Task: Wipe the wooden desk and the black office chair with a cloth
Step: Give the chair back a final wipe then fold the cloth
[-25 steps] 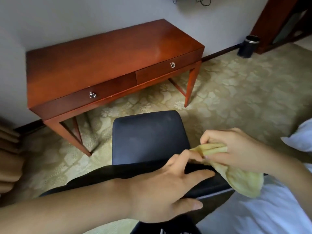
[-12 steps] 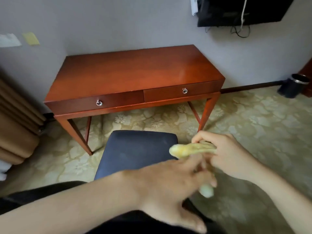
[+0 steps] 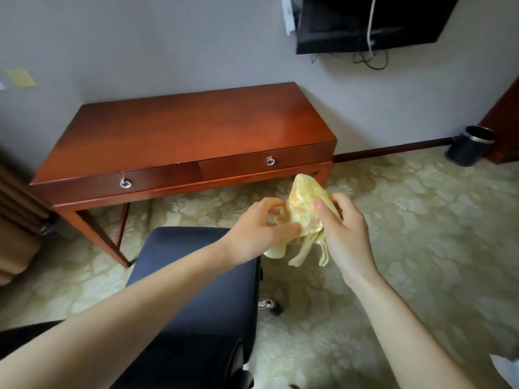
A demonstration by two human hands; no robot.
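Observation:
A reddish wooden desk (image 3: 179,127) with two drawers stands against the grey wall, its top bare. In front of it is the black office chair (image 3: 196,276), its seat below my left forearm. I hold a crumpled yellow cloth (image 3: 302,209) in the air above the carpet, right of the chair seat and in front of the desk's right leg. My right hand (image 3: 344,234) grips the cloth from the right. My left hand (image 3: 258,231) pinches its left side with fingers and thumb.
A patterned beige carpet (image 3: 421,234) covers the floor. A black waste bin (image 3: 470,148) stands by the wall at the right. A dark screen (image 3: 365,21) with hanging cables is mounted above the desk. Brown curtains (image 3: 14,220) hang at the left edge.
My view has risen and turned toward the desk. Both hands lifted the cloth up from the chair's back and the left hand, spread flat before, now pinches the cloth.

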